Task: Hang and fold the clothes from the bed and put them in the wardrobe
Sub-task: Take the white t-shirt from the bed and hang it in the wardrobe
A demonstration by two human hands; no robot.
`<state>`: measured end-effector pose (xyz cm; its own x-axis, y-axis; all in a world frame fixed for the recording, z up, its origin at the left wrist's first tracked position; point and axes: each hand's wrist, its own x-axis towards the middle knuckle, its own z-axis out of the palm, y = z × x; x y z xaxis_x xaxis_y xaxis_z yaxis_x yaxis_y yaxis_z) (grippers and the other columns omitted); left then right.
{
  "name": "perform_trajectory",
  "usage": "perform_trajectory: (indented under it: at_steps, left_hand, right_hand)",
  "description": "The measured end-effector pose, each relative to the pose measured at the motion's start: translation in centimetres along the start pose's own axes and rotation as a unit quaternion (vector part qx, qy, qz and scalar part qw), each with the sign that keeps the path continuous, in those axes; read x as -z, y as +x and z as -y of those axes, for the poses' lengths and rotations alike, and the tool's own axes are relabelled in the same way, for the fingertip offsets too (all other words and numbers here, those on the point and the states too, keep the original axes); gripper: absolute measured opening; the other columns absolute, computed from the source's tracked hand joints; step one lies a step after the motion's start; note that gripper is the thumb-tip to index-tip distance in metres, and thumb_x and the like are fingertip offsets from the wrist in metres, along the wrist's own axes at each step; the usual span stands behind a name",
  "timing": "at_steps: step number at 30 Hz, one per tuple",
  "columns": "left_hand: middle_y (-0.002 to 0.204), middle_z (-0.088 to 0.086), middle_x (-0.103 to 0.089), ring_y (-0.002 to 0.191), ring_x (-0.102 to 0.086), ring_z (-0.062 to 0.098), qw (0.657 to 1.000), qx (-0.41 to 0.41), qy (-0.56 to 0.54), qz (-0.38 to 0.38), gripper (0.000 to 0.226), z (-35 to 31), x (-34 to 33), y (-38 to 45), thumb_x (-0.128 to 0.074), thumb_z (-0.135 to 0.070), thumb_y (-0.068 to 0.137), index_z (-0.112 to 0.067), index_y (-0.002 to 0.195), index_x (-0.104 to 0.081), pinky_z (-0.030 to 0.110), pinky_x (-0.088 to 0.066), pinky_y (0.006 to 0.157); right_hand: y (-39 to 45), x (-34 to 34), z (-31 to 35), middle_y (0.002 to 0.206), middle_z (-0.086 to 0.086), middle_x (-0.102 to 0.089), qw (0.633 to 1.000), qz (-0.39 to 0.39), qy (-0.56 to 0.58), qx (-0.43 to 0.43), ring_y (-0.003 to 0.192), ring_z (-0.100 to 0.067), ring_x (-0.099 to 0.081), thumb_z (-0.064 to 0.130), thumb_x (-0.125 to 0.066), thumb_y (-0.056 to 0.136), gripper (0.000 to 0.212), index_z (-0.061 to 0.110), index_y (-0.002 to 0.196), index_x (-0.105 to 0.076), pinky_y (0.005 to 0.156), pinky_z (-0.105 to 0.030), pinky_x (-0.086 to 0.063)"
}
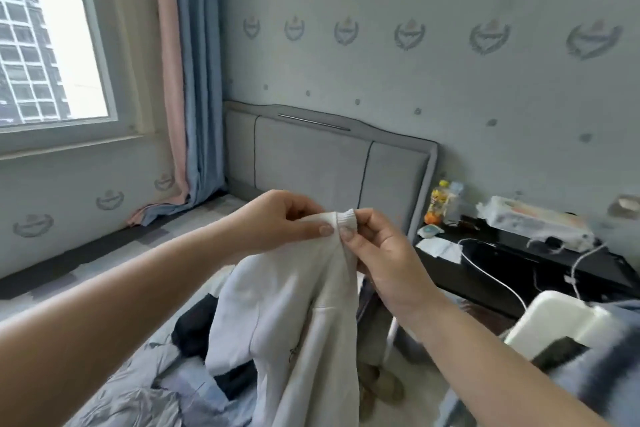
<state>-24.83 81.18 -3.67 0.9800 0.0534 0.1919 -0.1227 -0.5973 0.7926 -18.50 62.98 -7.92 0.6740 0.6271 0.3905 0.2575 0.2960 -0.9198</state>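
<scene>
A white garment (294, 315) was held up above the bed (145, 388) by its ribbed cuff — pinched between thumb and fingers of the left hand (280, 222) on one side and of the right hand (377, 250) on the other, the two thumbs almost touching. The rest of the cloth hung down over a heap of dark and pale blue clothes (194, 367) on the bedding. A grey padded headboard (325, 163) stood behind, and a black bedside table (540, 263) — strewn with cables and bottles — stood to the right.
</scene>
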Motion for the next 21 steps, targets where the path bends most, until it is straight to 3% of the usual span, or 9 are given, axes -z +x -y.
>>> perform_trajectory:
  at_steps: [2, 4, 9, 11, 13, 15, 17, 19, 21]
  left_hand:
    - [0.084, 0.008, -0.071, 0.074, -0.060, 0.013, 0.998, 0.017, 0.002, 0.058, 0.044, -3.1, -3.4, 1.9, -0.073, -0.059, 0.066, -0.023, 0.089, -0.073, 0.039, -0.052, 0.074]
    - [0.090, 0.017, -0.070, 0.078, -0.061, 0.021, 0.994, 0.036, -0.036, 0.102, 0.056, -6.0, -6.4, 3.3, -0.071, -0.062, 0.063, -0.013, 0.091, -0.072, 0.046, -0.052, 0.082]
    - [0.076, 0.000, -0.068, 0.072, -0.061, 0.015, 0.986, -0.036, -0.059, 0.155, 0.011, -13.3, -15.9, 6.5, -0.075, -0.034, 0.079, -0.025, 0.073, -0.074, 0.033, -0.050, 0.073]
    - [0.074, -0.003, -0.068, 0.072, -0.061, 0.014, 0.983, -0.069, -0.058, 0.163, 0.010, -16.2, -19.9, 7.4, -0.075, -0.033, 0.079, -0.028, 0.071, -0.073, 0.033, -0.049, 0.072]
    - [0.071, -0.007, -0.068, 0.070, -0.060, 0.010, 0.975, -0.104, -0.066, 0.188, 0.009, -19.1, -23.8, 8.2, -0.075, -0.032, 0.080, -0.028, 0.072, -0.072, 0.030, -0.048, 0.070]
    - [0.067, -0.014, -0.066, 0.065, -0.058, 0.001, 0.965, -0.139, -0.069, 0.210, 0.008, -21.6, -27.2, 8.7, -0.074, -0.032, 0.081, -0.029, 0.074, -0.071, 0.018, -0.045, 0.065]
    - [0.063, -0.017, -0.063, 0.059, -0.054, -0.004, 0.956, -0.168, -0.079, 0.226, 0.009, -23.7, -30.3, 9.2, -0.073, -0.030, 0.082, -0.028, 0.073, -0.070, 0.011, -0.041, 0.058]
    - [0.064, -0.015, -0.061, 0.061, -0.053, 0.000, 0.950, -0.186, -0.096, 0.233, 0.012, -25.9, -33.1, 9.9, -0.073, -0.026, 0.082, -0.028, 0.071, -0.070, 0.014, -0.040, 0.058]
    - [0.071, -0.008, -0.065, 0.067, -0.055, 0.005, 0.944, -0.203, -0.113, 0.234, 0.010, -27.9, -35.4, 10.8, -0.074, -0.024, 0.082, -0.027, 0.072, -0.070, 0.019, -0.043, 0.063]
  right_hand:
    - [-2.7, 3.6, 2.0, 0.088, 0.004, -0.070, 0.998, -0.047, -0.035, 0.014, 0.083, -0.008, -0.064, 0.014, -0.058, 0.092, 0.010, 0.021, 0.092, -0.065, 0.073, -0.024, -0.053]
    - [-5.4, 6.9, 3.7, 0.087, 0.003, -0.069, 0.994, -0.085, -0.066, 0.014, 0.084, -0.010, -0.063, 0.008, -0.055, 0.093, 0.017, 0.021, 0.091, -0.065, 0.078, -0.031, -0.052]
    - [-13.1, 15.5, 8.2, 0.083, 0.006, -0.070, 0.972, -0.195, -0.135, 0.006, 0.081, -0.012, -0.065, 0.012, -0.061, 0.090, 0.026, 0.035, 0.080, -0.066, 0.080, -0.039, -0.054]
    - [-16.1, 18.5, 9.8, 0.082, 0.006, -0.071, 0.961, -0.246, -0.127, 0.001, 0.077, -0.012, -0.065, 0.011, -0.063, 0.089, 0.029, 0.039, 0.082, -0.063, 0.070, -0.037, -0.054]
    - [-19.1, 21.4, 11.4, 0.084, 0.004, -0.073, 0.952, -0.272, -0.137, -0.020, 0.077, -0.014, -0.066, 0.014, -0.064, 0.089, 0.030, 0.042, 0.099, -0.059, 0.065, -0.035, -0.053]
    - [-21.5, 23.9, 12.8, 0.081, 0.004, -0.072, 0.945, -0.279, -0.161, -0.053, 0.077, -0.015, -0.066, 0.021, -0.065, 0.089, 0.034, 0.048, 0.108, -0.057, 0.069, -0.039, -0.052]
    - [-23.5, 26.2, 13.8, 0.085, 0.006, -0.072, 0.933, -0.292, -0.188, -0.089, 0.083, -0.017, -0.067, 0.027, -0.066, 0.087, 0.030, 0.054, 0.099, -0.062, 0.079, -0.043, -0.052]
    - [-25.4, 28.3, 14.7, 0.094, 0.009, -0.073, 0.914, -0.320, -0.224, -0.114, 0.093, -0.014, -0.068, 0.030, -0.066, 0.087, 0.022, 0.052, 0.088, -0.066, 0.090, -0.043, -0.053]
    - [-26.9, 30.5, 15.3, 0.095, 0.010, -0.073, 0.886, -0.367, -0.263, -0.106, 0.094, -0.009, -0.067, 0.029, -0.065, 0.087, 0.012, 0.041, 0.089, -0.067, 0.091, -0.038, -0.052]
